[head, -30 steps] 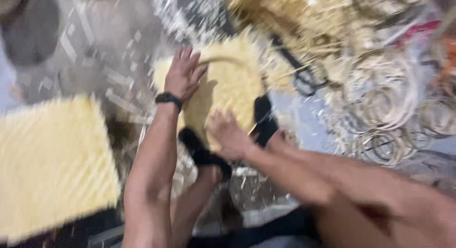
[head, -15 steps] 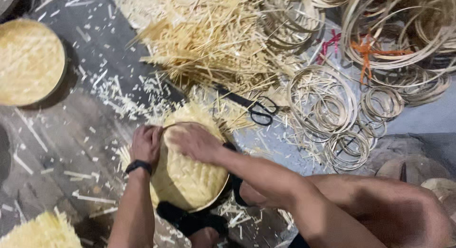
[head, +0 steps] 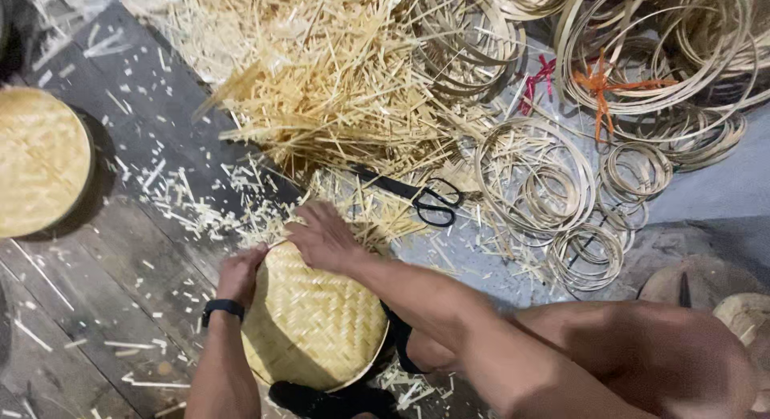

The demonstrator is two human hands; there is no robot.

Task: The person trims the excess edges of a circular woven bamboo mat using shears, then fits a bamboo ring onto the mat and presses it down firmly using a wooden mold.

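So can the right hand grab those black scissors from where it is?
Probably yes. The right hand rests on the rim of the woven bamboo basket, and the scissors lie just beyond it on loose bamboo strips. Nothing covers their handles, so a short reach forward should do.

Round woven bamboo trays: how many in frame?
2. One woven tray sits at bottom centre, with the left hand on its left edge and the right hand on its top rim. The second tray lies at the left edge, partly cropped. Others may be out of frame.
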